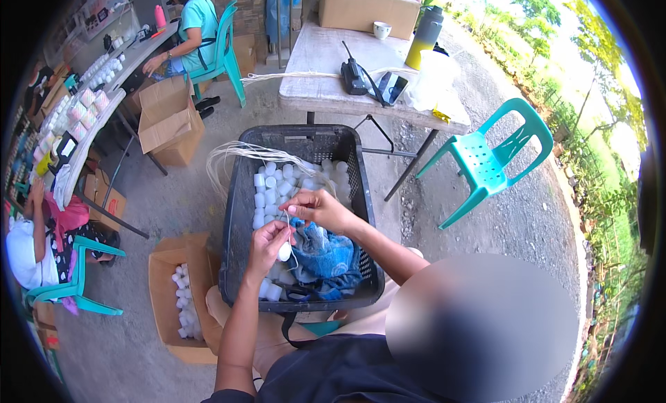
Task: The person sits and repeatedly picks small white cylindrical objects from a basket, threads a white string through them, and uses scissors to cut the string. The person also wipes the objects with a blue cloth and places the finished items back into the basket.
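Over a black plastic crate [229,222], both my hands are closed in pinches on a thin white cord [289,231]. My left hand [266,246] is the lower and nearer one; a small white rounded piece [284,252] shows at its fingertips. My right hand [321,210] grips the cord a little farther up and to the right. Beneath them the crate holds many small white cylinders [271,192] and a crumpled blue patterned cloth [325,252]. A bundle of loose white cords [243,150] drapes across the crate's far left rim.
A cardboard box [164,292] with more white cylinders stands left of the crate. Ahead, a table [316,66] carries a handheld radio [354,77], a phone and a bottle [424,38]. A green chair [489,160] is at right. Two people sit at a long table at left.
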`<state>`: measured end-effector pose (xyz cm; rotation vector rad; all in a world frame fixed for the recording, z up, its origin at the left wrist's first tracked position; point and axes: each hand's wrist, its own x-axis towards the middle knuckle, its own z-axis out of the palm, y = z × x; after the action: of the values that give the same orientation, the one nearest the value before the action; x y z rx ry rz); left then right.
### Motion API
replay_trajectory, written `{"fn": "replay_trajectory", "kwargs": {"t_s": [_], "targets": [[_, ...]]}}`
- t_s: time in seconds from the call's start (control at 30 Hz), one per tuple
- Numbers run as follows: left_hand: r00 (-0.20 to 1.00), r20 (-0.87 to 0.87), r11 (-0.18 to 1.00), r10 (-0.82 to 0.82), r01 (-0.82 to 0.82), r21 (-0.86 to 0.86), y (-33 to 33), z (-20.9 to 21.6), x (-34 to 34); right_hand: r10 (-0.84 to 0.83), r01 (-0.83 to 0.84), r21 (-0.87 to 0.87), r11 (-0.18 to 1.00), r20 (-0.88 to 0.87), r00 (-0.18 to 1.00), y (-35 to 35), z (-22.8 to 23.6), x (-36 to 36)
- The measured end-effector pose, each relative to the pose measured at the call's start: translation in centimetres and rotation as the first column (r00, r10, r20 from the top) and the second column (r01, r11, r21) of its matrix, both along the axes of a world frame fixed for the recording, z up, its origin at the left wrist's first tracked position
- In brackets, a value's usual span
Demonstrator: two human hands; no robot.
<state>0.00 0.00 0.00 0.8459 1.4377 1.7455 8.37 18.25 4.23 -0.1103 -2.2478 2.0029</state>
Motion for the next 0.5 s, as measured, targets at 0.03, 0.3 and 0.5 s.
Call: {"fn": "replay_trajectory", "kwargs": {"t_s": [0.03, 0.3, 0.5], "targets": [[0.999, 0.028, 1.0, -0.016, 0.016, 0.016, -0.1, 0.3, 0.5, 0.013, -0.016, -0.13, 0.991, -0.028, 1.0, -1.3, -0.3, 0.6], [0.987, 0.122, 0.993, -0.102, 0.094, 0.072, -0.4, 0.8, 0.0, -0.098, 0.014, -0.523, 0.852, -0.135, 0.986, -3.8, -0.4, 1.2], [0.73, 0.643, 0.952, -0.233, 0.037, 0.303, -1.0, 0.2, -1.0, -0.221, 0.152, -0.538, 0.829, -0.067, 0.973, -3.5, 0.5, 2.4]]}}
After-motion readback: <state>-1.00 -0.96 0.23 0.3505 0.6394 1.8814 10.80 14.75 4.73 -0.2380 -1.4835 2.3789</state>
